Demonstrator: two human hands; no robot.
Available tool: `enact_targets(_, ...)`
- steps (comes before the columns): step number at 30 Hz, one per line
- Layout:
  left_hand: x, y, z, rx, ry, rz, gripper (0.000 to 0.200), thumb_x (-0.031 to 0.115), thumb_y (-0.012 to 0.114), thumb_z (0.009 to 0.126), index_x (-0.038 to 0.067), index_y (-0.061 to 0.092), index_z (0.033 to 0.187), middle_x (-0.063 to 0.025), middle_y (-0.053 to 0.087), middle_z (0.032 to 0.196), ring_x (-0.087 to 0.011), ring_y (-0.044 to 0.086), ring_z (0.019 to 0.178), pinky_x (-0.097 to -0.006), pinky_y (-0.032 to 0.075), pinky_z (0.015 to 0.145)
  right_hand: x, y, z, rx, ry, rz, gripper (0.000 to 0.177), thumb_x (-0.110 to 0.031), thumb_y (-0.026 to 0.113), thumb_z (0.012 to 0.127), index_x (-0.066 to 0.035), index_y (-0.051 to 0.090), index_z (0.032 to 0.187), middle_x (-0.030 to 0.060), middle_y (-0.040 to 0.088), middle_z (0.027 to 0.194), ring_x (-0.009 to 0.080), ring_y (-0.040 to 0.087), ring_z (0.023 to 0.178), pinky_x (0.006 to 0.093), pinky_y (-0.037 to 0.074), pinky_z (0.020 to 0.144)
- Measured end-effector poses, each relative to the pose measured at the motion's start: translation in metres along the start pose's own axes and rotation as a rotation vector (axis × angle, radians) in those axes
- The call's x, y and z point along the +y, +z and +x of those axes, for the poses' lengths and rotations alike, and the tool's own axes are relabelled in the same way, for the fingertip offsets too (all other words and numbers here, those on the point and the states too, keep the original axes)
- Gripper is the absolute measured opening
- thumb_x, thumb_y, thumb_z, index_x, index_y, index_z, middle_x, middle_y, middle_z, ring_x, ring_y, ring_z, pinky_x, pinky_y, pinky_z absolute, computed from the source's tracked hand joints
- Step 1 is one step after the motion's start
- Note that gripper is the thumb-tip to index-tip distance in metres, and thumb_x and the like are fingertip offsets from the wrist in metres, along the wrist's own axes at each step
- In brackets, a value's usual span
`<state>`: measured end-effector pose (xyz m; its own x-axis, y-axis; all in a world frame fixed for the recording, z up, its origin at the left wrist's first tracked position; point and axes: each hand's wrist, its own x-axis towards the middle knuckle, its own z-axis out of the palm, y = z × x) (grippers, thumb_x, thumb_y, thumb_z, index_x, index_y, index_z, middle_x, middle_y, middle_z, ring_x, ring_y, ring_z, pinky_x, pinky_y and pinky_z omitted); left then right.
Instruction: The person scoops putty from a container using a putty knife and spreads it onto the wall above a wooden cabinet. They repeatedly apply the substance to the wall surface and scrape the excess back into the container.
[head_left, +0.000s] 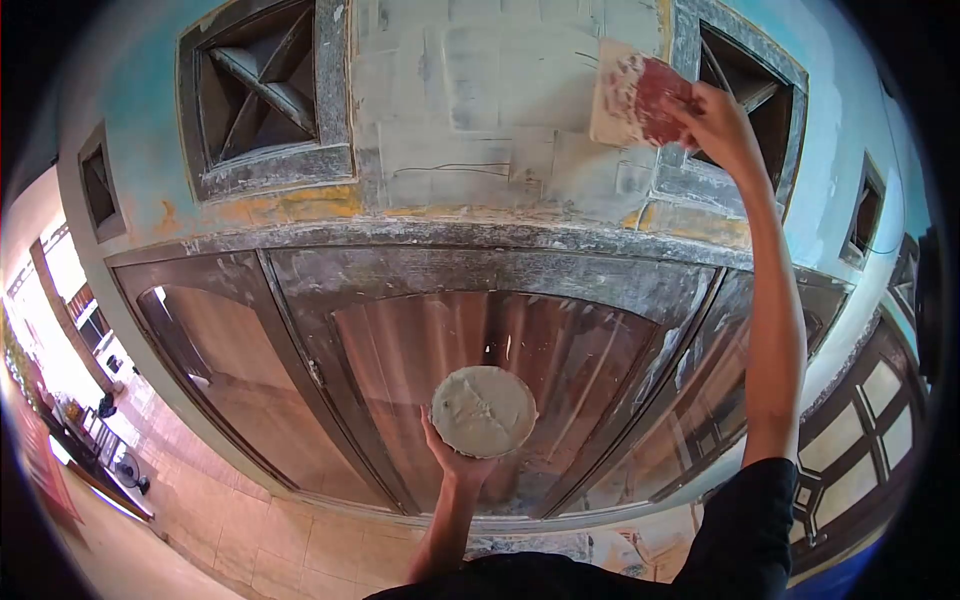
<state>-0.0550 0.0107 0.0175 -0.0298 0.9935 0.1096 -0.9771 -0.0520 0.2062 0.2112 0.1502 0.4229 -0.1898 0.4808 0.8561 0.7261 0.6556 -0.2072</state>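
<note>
My right hand (718, 128) is raised at the upper right, its fingers closed on a flat red putty spreader (665, 98) smeared with pale putty. The spreader lies against the wall patch (470, 90), which is coated in greyish-white putty with visible strokes and a few thin cracks. Lower down, my left hand (458, 460) supports a round container (503, 452) from below and the side. Pale, thick putty (484, 405) with a ridge across it fills the container nearly to the rim.
Wooden vent frames with crossed bars flank the patch, one at left (268, 85) and one at right (750, 90). Below runs a worn wooden lintel (480, 240) over glazed door panels (420, 340). A fan (130, 470) stands on the tiled floor (230, 525) at far left.
</note>
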Motion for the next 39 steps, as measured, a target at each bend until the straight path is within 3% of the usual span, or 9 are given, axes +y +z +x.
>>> enact_targets(3,-0.002,0.004,0.002,-0.010,0.007,0.006,0.073,0.071,0.038,0.083,0.021,0.046,0.136,-0.0063,0.043,0.141,-0.0339,0.041,0.128,-0.0578,0.032,0.104,0.001,-0.014,-0.001,-0.110,-0.031,0.177,0.036,-0.036,0.069,0.087,0.000,0.064,0.088,0.0084,0.067,0.062,0.0113,0.066,0.054,0.0258,0.051,0.052)
enact_targets(11,-0.015,0.001,0.012,-0.048,-0.012,-0.001,0.081,0.072,0.041,0.082,0.015,0.042,0.139,-0.0131,0.039,0.143,-0.0417,0.038,0.129,-0.0640,0.030,0.104,-0.056,0.043,0.027,0.007,-0.191,0.014,0.039,-0.038,0.066,0.088,0.000,0.064,0.083,0.0092,0.066,0.061,0.0151,0.066,0.052,0.0273,0.051,0.051)
enact_targets(14,-0.013,0.005,0.006,-0.020,-0.016,0.016,0.081,0.073,0.042,0.082,0.015,0.042,0.139,-0.0131,0.039,0.143,-0.0415,0.038,0.129,-0.0641,0.031,0.103,-0.013,0.018,0.026,0.042,-0.117,-0.205,0.039,-0.038,0.067,0.087,0.000,0.065,0.084,0.0090,0.066,0.060,0.0153,0.066,0.052,0.0273,0.050,0.050)
enact_targets(19,-0.007,0.006,0.000,-0.046,-0.006,0.027,0.073,0.070,0.036,0.086,0.018,0.046,0.136,-0.0081,0.044,0.140,-0.0346,0.042,0.127,-0.0564,0.034,0.103,0.042,-0.042,-0.005,-0.030,0.070,-0.107,0.037,-0.036,0.065,0.090,0.001,0.065,0.089,0.0059,0.064,0.057,0.0087,0.064,0.055,0.0243,0.049,0.052)
enact_targets(21,-0.007,0.004,0.000,-0.031,0.002,0.027,0.076,0.071,0.038,0.085,0.017,0.045,0.137,-0.0105,0.043,0.140,-0.0377,0.041,0.127,-0.0596,0.033,0.103,0.028,-0.044,-0.015,0.006,0.008,0.152,0.036,-0.035,0.064,0.091,0.001,0.064,0.093,0.0049,0.063,0.056,0.0063,0.062,0.052,0.0231,0.048,0.052)
enact_targets(32,-0.009,0.008,-0.005,-0.006,0.029,-0.003,0.076,0.071,0.038,0.084,0.016,0.047,0.136,-0.0088,0.044,0.141,-0.0372,0.041,0.127,-0.0606,0.033,0.103,-0.124,0.106,0.034,-0.015,-0.287,0.106,0.039,-0.035,0.069,0.087,0.002,0.060,0.083,0.0112,0.066,0.061,0.0159,0.067,0.053,0.0286,0.053,0.051)
enact_targets(34,-0.009,0.005,-0.006,0.008,0.085,0.029,0.075,0.070,0.038,0.085,0.016,0.047,0.136,-0.0094,0.044,0.141,-0.0369,0.042,0.127,-0.0600,0.033,0.104,-0.114,0.106,0.034,0.055,-0.284,-0.050,0.038,-0.036,0.068,0.087,0.002,0.060,0.082,0.0108,0.065,0.060,0.0160,0.066,0.052,0.0291,0.052,0.051)
enact_targets(36,-0.007,0.002,-0.006,0.013,0.084,0.021,0.074,0.070,0.038,0.086,0.016,0.047,0.136,-0.0096,0.044,0.141,-0.0368,0.042,0.126,-0.0596,0.033,0.103,-0.088,0.075,0.023,0.064,-0.268,-0.066,0.038,-0.033,0.069,0.083,0.004,0.062,0.080,0.0153,0.064,0.058,0.0323,0.065,0.055,0.0395,0.049,0.048)
enact_targets(39,-0.003,0.003,-0.010,0.018,0.069,0.003,0.074,0.069,0.039,0.086,0.015,0.048,0.135,-0.0095,0.044,0.141,-0.0365,0.043,0.126,-0.0595,0.034,0.102,-0.022,0.027,0.005,0.049,-0.081,-0.106,0.037,-0.035,0.068,0.086,0.002,0.064,0.083,0.0104,0.065,0.058,0.0207,0.066,0.054,0.0320,0.050,0.048)
